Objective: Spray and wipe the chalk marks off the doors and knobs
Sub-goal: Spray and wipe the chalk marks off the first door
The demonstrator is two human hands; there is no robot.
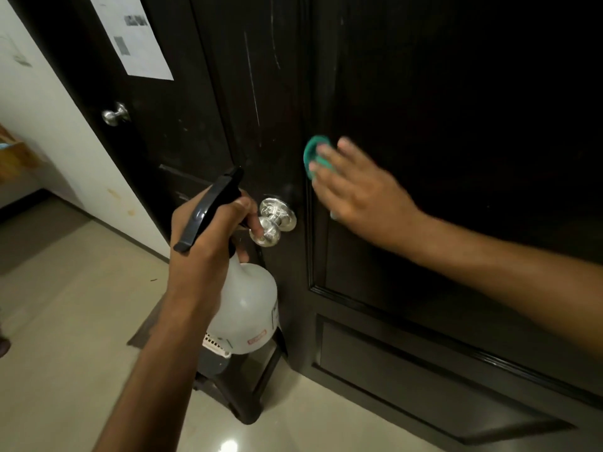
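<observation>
1. The near door [456, 158] is dark brown with raised panels and fills the right half of the view.
2. A second dark door [169, 125] stands to its left, farther off, beside a cream wall [49, 102].
3. The pale tiled floor [81, 321] runs below both doors.
4. A sheet of paper [133, 34] with blurred print is stuck high on the far door.
5. The spray bottle [244, 308] has a cloudy white body and a black trigger head; it hangs just left of the near door's knob.
6. The left hand [208, 243] grips the bottle's neck, with fingers curled round the trigger.
7. The right hand [352, 187] lies flat on the near door's upper panel, with fingers straight and spread, and presses the cloth against the wood.
8. A dark stool [248, 396] stands on the floor under the bottle; what sits on it is too hidden to tell.
9. White chalk marks [253, 86] streak the near door's left edge strip, above the knob.
10. The near knob [272, 223] is silver, with white scribbles on its plate and ball.
11. The green cloth [313, 151] peeks out past the right fingertips, at the panel's left edge.
12. The far knob [114, 115] is silver and sits on the far door.
</observation>
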